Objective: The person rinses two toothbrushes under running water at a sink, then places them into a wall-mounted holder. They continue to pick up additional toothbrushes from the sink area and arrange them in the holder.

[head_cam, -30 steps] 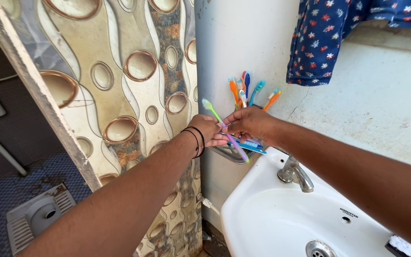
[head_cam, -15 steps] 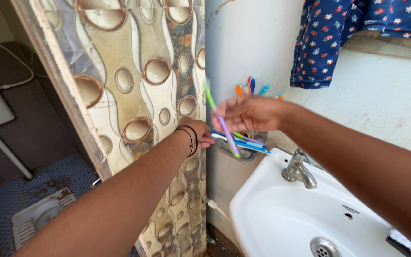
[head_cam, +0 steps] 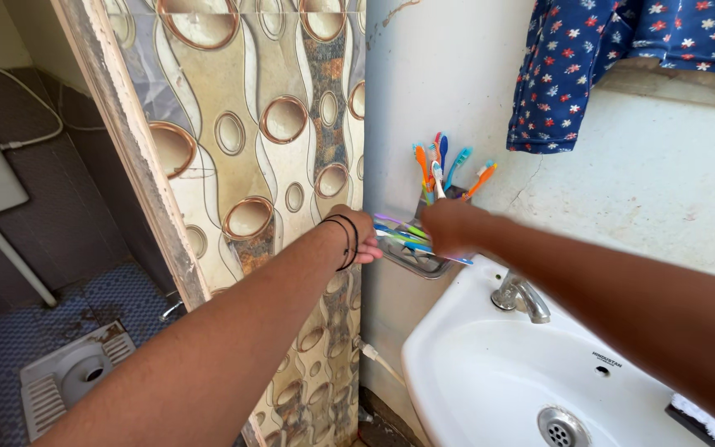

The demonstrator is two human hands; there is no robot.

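Note:
My left hand, with black bands on the wrist, is at the left end of a small metal wall tray; its fingers are hidden behind it. My right hand, blurred, is closed over the tray. A green and purple toothbrush sticks out leftward from it, lying low across the blue brushes in the tray. Just above the right hand, several orange, blue and white toothbrushes stand upright in a holder on the white wall.
A white sink with a metal tap and drain sits below right. A blue flowered cloth hangs above. A patterned panel stands left, with a squat toilet pan on the floor.
My right hand swung the green and purple toothbrush up away from my left hand, then brought it down flat onto the tray. My left hand stayed by the tray's left end.

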